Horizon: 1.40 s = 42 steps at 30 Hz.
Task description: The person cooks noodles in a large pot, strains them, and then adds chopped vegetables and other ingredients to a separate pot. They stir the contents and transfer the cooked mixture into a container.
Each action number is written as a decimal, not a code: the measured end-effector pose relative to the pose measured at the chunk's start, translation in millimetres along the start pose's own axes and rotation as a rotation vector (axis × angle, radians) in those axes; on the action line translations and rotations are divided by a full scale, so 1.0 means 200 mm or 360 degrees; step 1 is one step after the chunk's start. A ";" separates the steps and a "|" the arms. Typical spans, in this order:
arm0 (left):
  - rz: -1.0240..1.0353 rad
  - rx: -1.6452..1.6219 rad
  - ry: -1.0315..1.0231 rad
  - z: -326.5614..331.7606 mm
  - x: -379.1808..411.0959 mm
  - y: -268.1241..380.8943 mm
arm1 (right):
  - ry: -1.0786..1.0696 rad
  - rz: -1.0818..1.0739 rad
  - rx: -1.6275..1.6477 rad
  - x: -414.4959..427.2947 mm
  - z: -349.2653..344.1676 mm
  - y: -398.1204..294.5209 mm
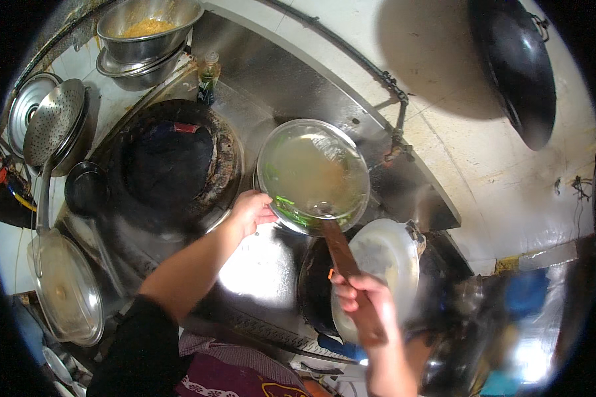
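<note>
A round metal basin with green leafy vegetables stands on the steel worktop ahead of me. My left hand grips its near-left rim with thumb and fingers. In my right hand is the flat wooden handle of a round, metal-rimmed utensil. Its head lies over the basin and covers most of it; its surface looks cloudy, and I cannot tell whether that is mesh or liquid. A white plastic basin is just right of the handle.
To the left sit a blackened wok, a ladle, a perforated skimmer and a lidded clear container. Steel bowls and a bottle stand behind. A pipe with a tap runs along the back; a large wok hangs right.
</note>
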<state>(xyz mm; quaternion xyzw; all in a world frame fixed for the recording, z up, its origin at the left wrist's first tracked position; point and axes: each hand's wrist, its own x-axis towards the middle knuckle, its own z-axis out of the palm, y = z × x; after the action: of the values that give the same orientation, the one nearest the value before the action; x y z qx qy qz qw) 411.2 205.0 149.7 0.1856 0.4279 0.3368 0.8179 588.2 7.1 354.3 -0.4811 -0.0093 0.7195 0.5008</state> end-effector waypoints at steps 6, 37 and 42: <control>0.0016 -0.0055 -0.0084 -0.07 0.00 0.02 | 0.0068 0.0060 0.0069 -0.14 -0.08 -0.14; 0.0099 0.0685 -0.0077 -0.19 0.23 0.40 | 0.0205 0.0502 -0.0427 -0.68 0.00 -0.04; -0.0177 0.0503 -0.0169 -0.07 0.23 0.33 | 0.0436 0.0477 -0.0439 -0.74 -0.21 0.30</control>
<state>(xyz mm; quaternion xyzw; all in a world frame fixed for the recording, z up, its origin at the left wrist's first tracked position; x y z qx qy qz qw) 392.7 285.1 155.0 0.3054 0.4413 0.2092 0.8174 579.9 -149.5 403.0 -0.6339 0.0321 0.7057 0.3148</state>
